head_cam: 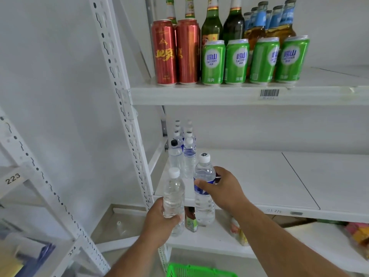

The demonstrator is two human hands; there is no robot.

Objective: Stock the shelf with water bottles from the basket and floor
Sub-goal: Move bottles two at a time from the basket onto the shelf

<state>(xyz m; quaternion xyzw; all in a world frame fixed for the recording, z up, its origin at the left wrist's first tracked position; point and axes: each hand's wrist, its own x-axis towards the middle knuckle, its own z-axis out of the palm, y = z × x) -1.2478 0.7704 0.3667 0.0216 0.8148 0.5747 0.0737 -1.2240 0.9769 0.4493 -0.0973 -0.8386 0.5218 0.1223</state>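
My left hand (159, 220) grips the lower half of a clear unlabelled water bottle (173, 194) with a white cap, held upright in front of the middle shelf (259, 182). My right hand (221, 188) holds a second water bottle (203, 188) with a blue label round its middle, also upright at the shelf's front edge. Further back on the shelf's left end stand several water bottles (184, 150) in two rows. A green basket (199, 271) shows at the bottom edge, below my arms.
The upper shelf (239, 94) carries red cans (175, 50), green cans (253, 60) and glass bottles. White perforated uprights (123, 108) frame the shelf on the left. The lower shelf holds small bottles (191, 220) and colourful packs (357, 234). Another rack stands at far left.
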